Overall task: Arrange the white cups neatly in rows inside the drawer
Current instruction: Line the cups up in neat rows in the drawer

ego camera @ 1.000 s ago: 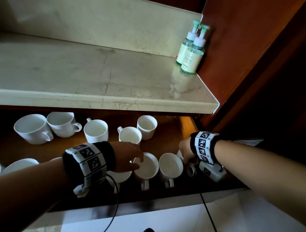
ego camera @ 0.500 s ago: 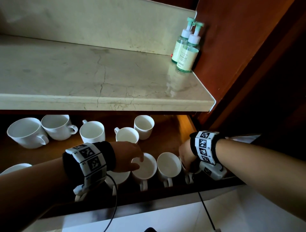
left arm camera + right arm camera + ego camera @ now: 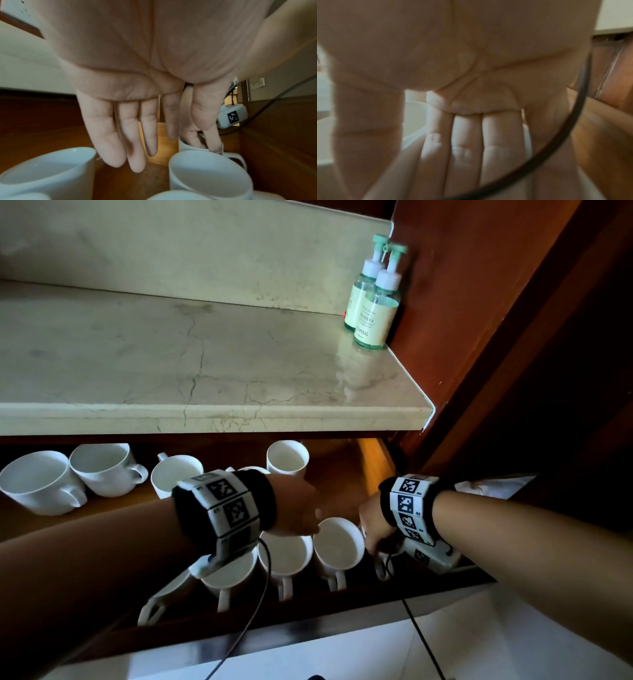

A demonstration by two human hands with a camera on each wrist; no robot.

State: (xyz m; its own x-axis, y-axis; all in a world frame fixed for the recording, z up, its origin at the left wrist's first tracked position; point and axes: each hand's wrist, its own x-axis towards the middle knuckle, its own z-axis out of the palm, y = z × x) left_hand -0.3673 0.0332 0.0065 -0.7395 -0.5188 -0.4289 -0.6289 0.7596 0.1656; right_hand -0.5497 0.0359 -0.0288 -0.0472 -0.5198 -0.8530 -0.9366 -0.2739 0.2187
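Left hand (image 3: 154, 81): fingers straight, nothing held, hovering over front-row cups (image 3: 287, 556).
Right hand (image 3: 373, 525): fingers dipped inside the end cup (image 3: 193, 146), rim pinched.
Handling: cups judged rigid, glazed, slippery, chippable; grasping by rim or handle advised.

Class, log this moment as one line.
left hand: open, above front-row cups | right hand: fingers in rightmost front cup | back row: uneven

"APING", partly cut off, printed on the label of the front pump bottle (image 3: 376, 313) on the counter (image 3: 171, 364); smaller lines above it unreadable.
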